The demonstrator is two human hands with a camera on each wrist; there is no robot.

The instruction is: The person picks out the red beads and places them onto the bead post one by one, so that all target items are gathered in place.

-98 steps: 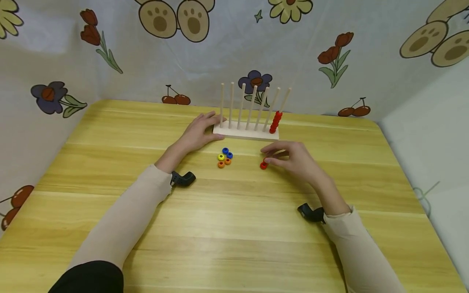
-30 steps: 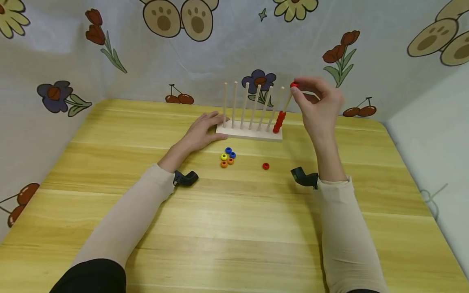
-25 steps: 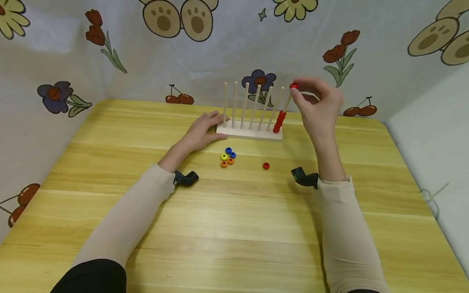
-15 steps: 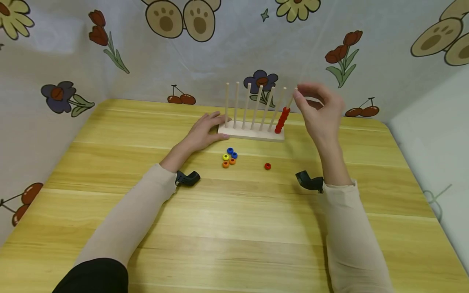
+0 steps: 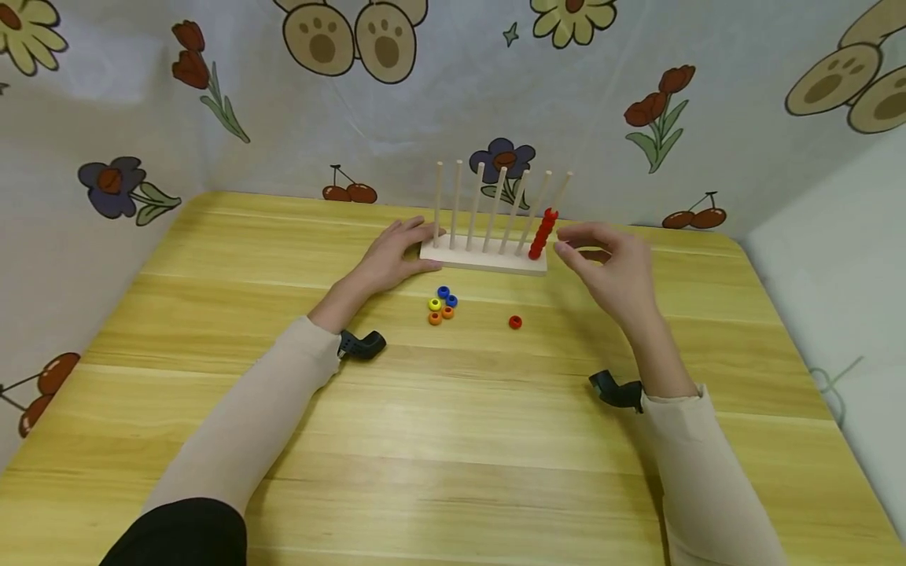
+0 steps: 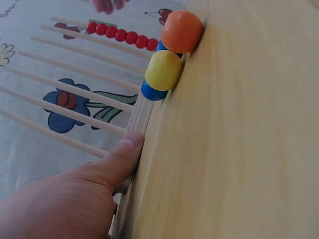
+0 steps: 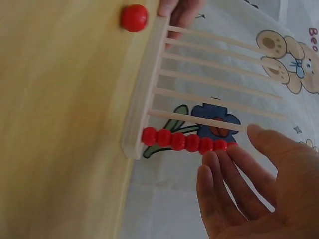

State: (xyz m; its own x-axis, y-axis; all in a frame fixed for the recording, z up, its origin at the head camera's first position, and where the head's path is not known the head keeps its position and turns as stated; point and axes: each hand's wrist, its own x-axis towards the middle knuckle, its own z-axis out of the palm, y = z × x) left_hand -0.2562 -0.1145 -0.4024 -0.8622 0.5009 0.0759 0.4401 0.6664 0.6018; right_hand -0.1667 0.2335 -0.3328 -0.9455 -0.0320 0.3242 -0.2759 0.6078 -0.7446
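Observation:
A pale wooden bead rack (image 5: 481, 258) with a row of upright pegs stands near the back of the table. My left hand (image 5: 388, 255) holds its left end, thumb on the front edge and fingers behind. Several red beads (image 5: 543, 234) are stacked on the rightmost peg; the other pegs are bare. To the right of that stack is my right hand (image 5: 610, 267), its fingers loosely bent with nothing between them. In the right wrist view, the fingertips (image 7: 212, 158) appear close to the upper red beads; whether they touch is unclear.
A single red bead (image 5: 515, 322) lies on the table in front of the rack. Left of it is a small cluster: two blue beads (image 5: 451, 301), one yellow bead (image 5: 435, 304) and two orange beads (image 5: 435, 318). A patterned cloth (image 5: 283, 126) hangs behind the table.
My right hand took a red bead from the table to the rightmost peg's top and let it go. The stack is one bead taller; the hand has come down beside it. My left hand stays put.

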